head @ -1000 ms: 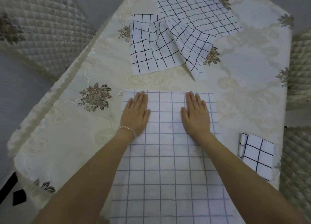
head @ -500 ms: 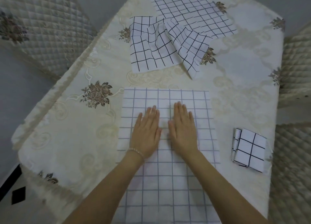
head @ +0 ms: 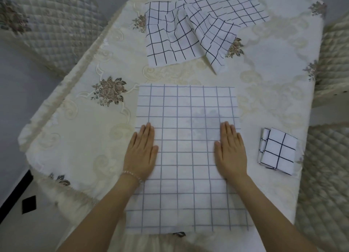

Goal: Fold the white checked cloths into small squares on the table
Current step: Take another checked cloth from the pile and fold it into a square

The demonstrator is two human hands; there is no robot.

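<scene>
Leftmost, a quilted cream chair cushion (head: 47, 24) with a diamond-stitched surface fills the upper left of the frame, beside the table (head: 85, 123), which is covered in a cream brocade cloth with embossed scrolls and brown flower motifs. On it, the left hand (head: 140, 153), a bead bracelet (head: 132, 175) at its wrist, lies flat with straight fingers pressed on the left edge of the spread cloth (head: 188, 157), gripping nothing. That cloth is a smooth, thin white rectangle with a pale grey-blue grid; it sits in the lower middle of the frame, its long axis running from the bottom edge up toward the centre, its near end at the table's front edge. Above it, in the upper middle, lies a rumpled pile of unfolded cloths (head: 188, 30), white with bolder black checks, creased and overlapping. The right hand (head: 231, 151) mirrors the left, palm down, fingers straight and together, flat on the cloth's right side. Further right, a folded cloth (head: 277, 151) rests as a small layered square, slightly tilted, near the table's right edge
</scene>
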